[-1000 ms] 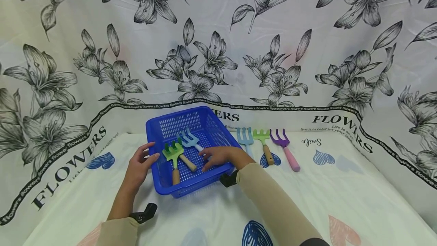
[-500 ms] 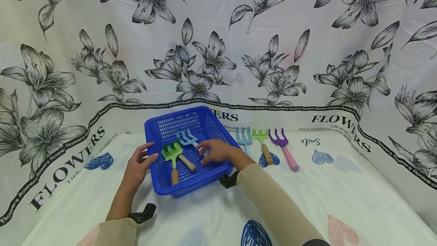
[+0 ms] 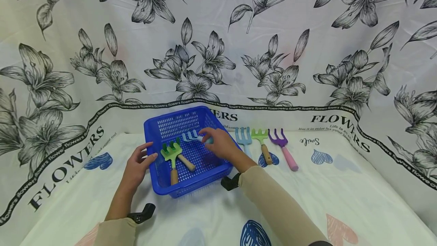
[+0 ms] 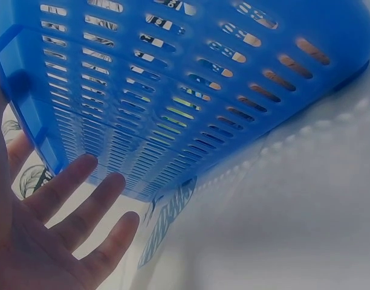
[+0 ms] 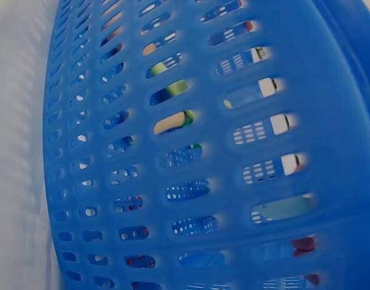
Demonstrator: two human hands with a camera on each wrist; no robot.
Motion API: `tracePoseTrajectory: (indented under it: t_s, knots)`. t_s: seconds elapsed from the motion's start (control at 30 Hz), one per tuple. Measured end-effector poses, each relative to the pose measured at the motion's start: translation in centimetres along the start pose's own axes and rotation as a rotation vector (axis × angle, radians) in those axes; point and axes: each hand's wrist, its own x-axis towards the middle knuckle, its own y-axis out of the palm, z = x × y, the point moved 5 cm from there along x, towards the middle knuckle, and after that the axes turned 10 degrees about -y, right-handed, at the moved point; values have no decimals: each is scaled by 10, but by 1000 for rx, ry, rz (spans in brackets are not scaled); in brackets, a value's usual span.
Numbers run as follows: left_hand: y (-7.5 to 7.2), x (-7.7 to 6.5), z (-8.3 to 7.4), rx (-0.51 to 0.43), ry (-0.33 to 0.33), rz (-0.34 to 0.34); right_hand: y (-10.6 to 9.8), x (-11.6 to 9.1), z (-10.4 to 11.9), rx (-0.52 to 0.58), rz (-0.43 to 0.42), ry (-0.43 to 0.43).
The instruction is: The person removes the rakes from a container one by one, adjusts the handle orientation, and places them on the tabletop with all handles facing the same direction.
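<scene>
In the head view my right hand holds the handle of a light blue hand rake inside a blue plastic basket. Its tines point left, above the basket's back part. At the basket's left rim is my left hand, fingers spread along the outside and thumb by the rim. The left wrist view shows these fingers fairly straight beside the slotted wall. A light green rake with a wooden handle lies in the basket, against a dark green one. The basket wall hides my right hand in its wrist view.
Right of the basket, another light blue rake, a green rake with a wooden handle and a purple rake with a pink handle lie in a row on the white printed cloth. A flowered curtain hangs behind.
My right hand has taken hold of the light blue rake's handle and moved up and back with it; the tines have turned and shifted slightly right. The left hand stays at the rim.
</scene>
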Motion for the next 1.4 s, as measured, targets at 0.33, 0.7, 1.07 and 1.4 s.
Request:
tracePoseTrajectory:
  t_s: [0.33, 0.7, 1.07, 1.4]
  knots:
    - [0, 0, 0, -1, 1, 4, -11, -3, 0, -58, -139, 56]
    - [3, 1, -2, -2, -1, 6, -30, -19, -6, 9, -381, 71]
    - [2, -1, -2, -11, 22, 7, -61, -55, -31, 168, -472, 174]
    - [1, -1, 0, -17, 7, 19, -82, -71, -38, 363, -454, 212]
